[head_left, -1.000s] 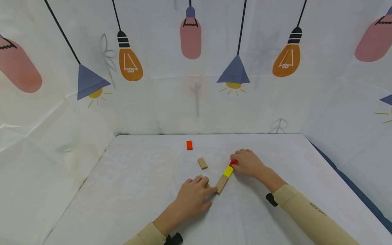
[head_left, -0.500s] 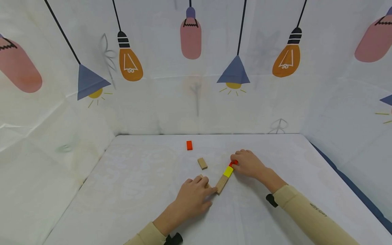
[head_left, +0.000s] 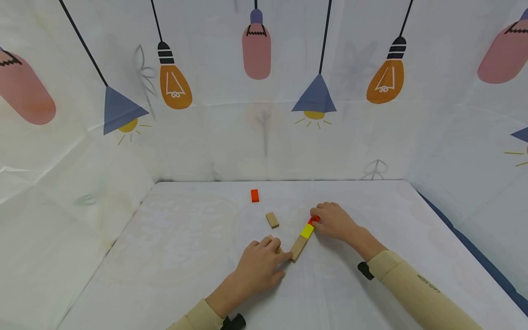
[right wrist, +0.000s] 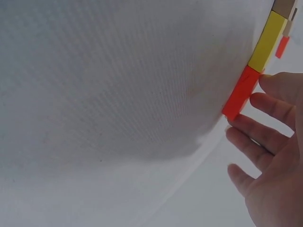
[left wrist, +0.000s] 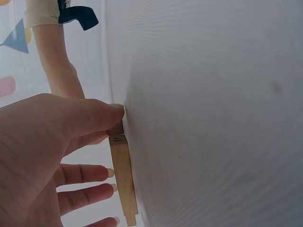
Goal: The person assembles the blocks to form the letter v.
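Observation:
A slanting row on the white table holds a plain wooden block (head_left: 299,248), a yellow block (head_left: 307,231) and a red block (head_left: 311,221) at its far end. My right hand (head_left: 336,221) pinches that red block between thumb and fingers; in the right wrist view the fingertips (right wrist: 236,122) lie along its side and end. My left hand (head_left: 259,266) has its index finger extended to the near end of the row. Another wooden block (left wrist: 124,175) lies beside the left fingers, mostly hidden by the hand in the head view.
Beyond the left hand lie a loose wooden block (head_left: 272,220) and, farther back, a second red block (head_left: 255,195). A white sheet printed with lamps (head_left: 264,137) stands behind the table (head_left: 198,229).

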A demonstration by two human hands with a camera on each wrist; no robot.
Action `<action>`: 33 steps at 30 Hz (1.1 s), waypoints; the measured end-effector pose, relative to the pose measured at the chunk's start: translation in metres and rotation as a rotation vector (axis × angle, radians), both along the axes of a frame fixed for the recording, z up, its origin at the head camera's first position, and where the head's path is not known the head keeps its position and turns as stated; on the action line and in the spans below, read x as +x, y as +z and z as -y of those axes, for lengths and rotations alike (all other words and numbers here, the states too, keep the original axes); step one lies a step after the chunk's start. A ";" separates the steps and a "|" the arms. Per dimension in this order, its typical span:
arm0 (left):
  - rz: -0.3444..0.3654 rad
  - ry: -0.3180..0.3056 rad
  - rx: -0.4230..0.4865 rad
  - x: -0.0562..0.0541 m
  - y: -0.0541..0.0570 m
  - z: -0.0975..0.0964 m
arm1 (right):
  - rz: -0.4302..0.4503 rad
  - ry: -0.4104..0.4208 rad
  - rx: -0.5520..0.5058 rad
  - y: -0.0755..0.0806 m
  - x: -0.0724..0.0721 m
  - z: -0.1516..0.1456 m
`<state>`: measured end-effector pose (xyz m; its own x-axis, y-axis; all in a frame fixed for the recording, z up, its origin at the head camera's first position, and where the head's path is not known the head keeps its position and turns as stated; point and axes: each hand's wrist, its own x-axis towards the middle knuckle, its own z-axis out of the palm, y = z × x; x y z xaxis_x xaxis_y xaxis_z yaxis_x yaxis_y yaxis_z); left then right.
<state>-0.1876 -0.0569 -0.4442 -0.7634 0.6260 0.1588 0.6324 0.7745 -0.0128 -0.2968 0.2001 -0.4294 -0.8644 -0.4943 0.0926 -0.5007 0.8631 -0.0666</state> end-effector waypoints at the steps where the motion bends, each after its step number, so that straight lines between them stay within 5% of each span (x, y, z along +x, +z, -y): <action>1: 0.000 0.000 -0.001 0.000 0.000 0.000 | 0.000 -0.003 -0.001 -0.001 0.000 0.000; 33: 0.016 0.002 -0.007 0.000 0.001 -0.001 | 0.032 -0.052 -0.080 -0.002 -0.001 -0.001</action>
